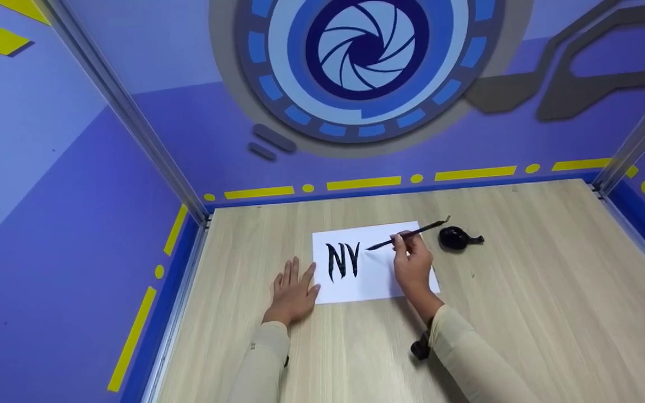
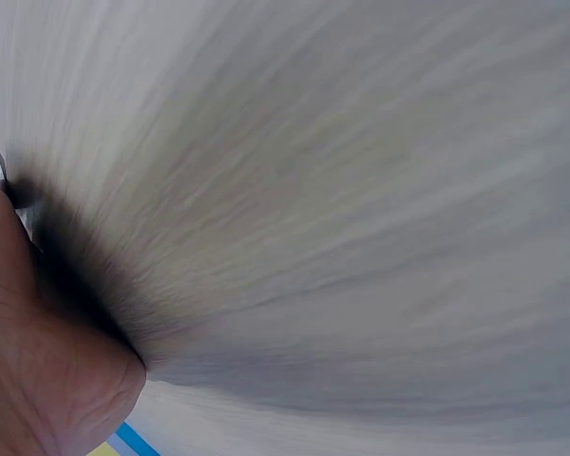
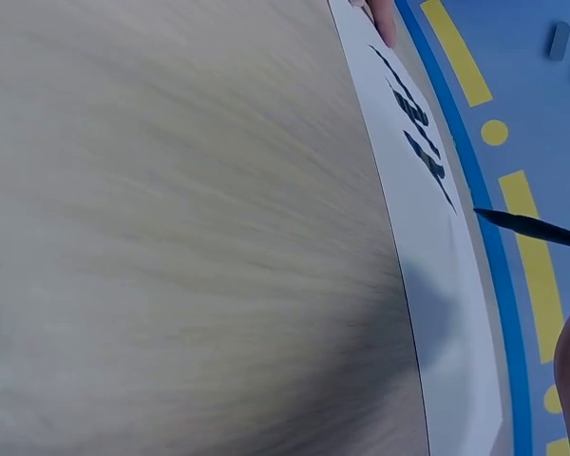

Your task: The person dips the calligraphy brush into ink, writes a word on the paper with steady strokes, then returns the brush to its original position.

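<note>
A white sheet of paper (image 1: 373,285) lies on the table, bearing thick black brush strokes (image 1: 343,260) that look like "N" and "V". My right hand (image 1: 414,266) pinches a dark writing brush (image 1: 406,236), its tip pointing left, just right of the strokes. In the right wrist view, the tip of the brush (image 3: 537,228) appears apart from the paper (image 3: 427,304). With fingers spread, my left hand (image 1: 291,294) rests at the sheet's left edge. Its wrist view shows only part of the hand (image 2: 47,370) and the wood surface.
Right of the paper stands a black rounded object (image 1: 454,238) with a short stem; its contents are hidden. A small black item (image 1: 420,348) shows by my right cuff. The wood-grain table (image 1: 524,291) meets a blue-purple back wall (image 1: 188,134) and side panels with metal posts.
</note>
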`<state>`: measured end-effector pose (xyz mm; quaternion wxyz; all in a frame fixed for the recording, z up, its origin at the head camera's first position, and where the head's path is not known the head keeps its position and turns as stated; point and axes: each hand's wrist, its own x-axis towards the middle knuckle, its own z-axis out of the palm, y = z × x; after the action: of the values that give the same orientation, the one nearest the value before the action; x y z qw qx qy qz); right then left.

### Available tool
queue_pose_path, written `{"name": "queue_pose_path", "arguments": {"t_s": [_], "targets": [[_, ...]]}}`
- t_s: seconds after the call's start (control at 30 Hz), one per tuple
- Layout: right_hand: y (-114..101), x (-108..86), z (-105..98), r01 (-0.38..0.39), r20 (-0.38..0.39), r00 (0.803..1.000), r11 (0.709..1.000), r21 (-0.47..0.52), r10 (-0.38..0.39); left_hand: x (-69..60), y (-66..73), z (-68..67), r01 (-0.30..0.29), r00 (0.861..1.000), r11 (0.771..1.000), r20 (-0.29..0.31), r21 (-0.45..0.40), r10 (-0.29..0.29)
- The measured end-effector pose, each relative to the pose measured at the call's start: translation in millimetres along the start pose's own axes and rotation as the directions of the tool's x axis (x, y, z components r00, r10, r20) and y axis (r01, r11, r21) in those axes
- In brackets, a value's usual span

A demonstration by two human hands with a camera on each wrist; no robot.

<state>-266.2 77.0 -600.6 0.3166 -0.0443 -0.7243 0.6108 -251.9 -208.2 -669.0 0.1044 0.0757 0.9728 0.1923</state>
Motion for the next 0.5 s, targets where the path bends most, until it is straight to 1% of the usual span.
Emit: {"name": "queue_pose_path", "arguments": {"t_s": [0.1, 0.27, 0.37, 0.4, 0.5], "targets": [[10, 2.1, 3, 0.004, -0.003, 1.000, 1.000, 0.018, -0.004, 0.0, -0.2, -0.5, 0.000, 1.000, 1.000, -0.005, -0.003, 0.000], [30, 5.3, 7, 0.011, 0.002, 1.000, 1.000, -0.007, -0.011, 0.4, -0.5, 0.0, 0.013, 1.000, 1.000, -0.010, 0.004, -0.013], [36, 5.5, 7, 0.007, 0.025, 1.000, 1.000, -0.008, -0.007, -0.2, 0.4, 0.1, 0.012, 1.000, 1.000, -0.008, -0.002, -0.012], [37, 5.5, 7, 0.008, 0.036, 0.999, 1.000, -0.010, -0.007, -1.4, 1.7, -1.0, 0.005, 1.000, 1.000, -0.011, -0.011, -0.005], [40, 5.3, 5, 0.015, 0.075, 0.997, 1.000, 0.000, -0.015, -4.6, 5.8, -5.5, 0.007, 1.000, 1.000, 0.003, -0.013, -0.007]]}}
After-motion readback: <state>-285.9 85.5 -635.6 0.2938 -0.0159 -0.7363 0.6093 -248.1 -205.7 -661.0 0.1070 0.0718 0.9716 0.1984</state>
